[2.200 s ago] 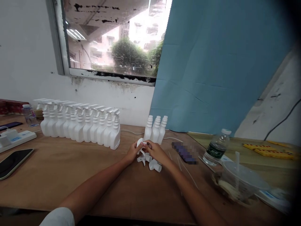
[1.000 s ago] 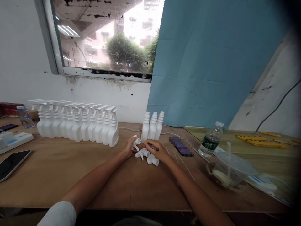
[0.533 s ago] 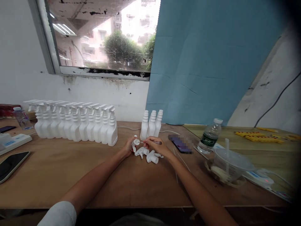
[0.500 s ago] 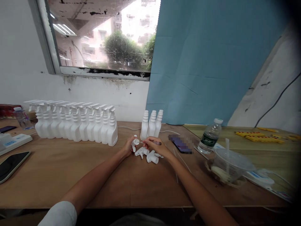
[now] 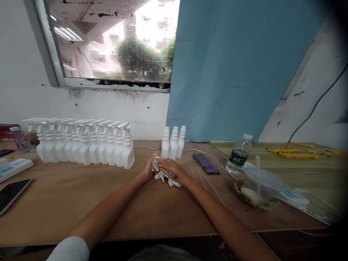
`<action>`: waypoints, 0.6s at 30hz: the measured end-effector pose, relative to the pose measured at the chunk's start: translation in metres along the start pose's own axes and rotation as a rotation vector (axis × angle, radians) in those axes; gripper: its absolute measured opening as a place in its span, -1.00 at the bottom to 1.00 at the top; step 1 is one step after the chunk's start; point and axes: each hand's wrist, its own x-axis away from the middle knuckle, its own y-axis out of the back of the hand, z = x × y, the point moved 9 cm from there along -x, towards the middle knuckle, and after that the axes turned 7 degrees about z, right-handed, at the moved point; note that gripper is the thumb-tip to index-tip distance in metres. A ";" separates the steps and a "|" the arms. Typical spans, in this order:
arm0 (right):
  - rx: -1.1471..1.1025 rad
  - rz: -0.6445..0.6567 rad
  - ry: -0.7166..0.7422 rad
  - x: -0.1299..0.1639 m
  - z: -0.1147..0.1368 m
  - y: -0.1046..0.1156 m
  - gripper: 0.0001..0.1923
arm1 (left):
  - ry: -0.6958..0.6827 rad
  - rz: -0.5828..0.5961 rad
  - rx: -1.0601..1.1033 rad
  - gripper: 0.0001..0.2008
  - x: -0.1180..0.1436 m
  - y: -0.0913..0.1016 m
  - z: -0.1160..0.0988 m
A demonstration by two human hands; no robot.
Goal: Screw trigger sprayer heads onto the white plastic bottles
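Spray head (image 5: 155,162), white, gripped in left hand (image 5: 149,170); right hand (image 5: 172,170) touching it, fingers pinched on a thin dark-tipped stick (image 5: 171,173). More loose spray heads (image 5: 174,182) lie under right hand on bench (image 5: 67,203). Three open bottles (image 5: 173,142) stand just beyond both hands.

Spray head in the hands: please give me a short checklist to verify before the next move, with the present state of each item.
1. Left hand grips the spray head: ok.
2. Right hand holds a thin dark tool: ok.
3. Tool tip seated in the head: cannot tell, fingers cover it.
4. Loose spray heads within reach under the right hand: ok.
5. Three uncapped bottles upright behind the hands: ok.
6. Dip tubes lie on the table, right of the hands: ok.
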 end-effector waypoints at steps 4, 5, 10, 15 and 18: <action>-0.127 -0.184 -0.227 0.010 -0.031 0.015 -0.71 | -0.084 -0.094 -0.119 -0.68 0.001 0.011 -0.011; -0.131 -0.226 -0.284 0.014 -0.039 0.020 -0.71 | -0.101 -0.119 -0.159 -0.70 0.001 0.015 -0.014; -0.090 -0.327 -0.539 0.037 -0.078 0.048 -0.59 | -0.126 -0.185 -0.368 -0.78 0.000 0.028 -0.021; -0.101 -0.423 -0.652 0.049 -0.092 0.065 -0.54 | -0.158 -0.179 -0.474 -0.76 -0.001 0.024 -0.019; -0.172 -0.450 -0.636 0.040 -0.086 0.063 -0.49 | -0.198 -0.148 -0.473 -0.76 -0.001 0.019 -0.019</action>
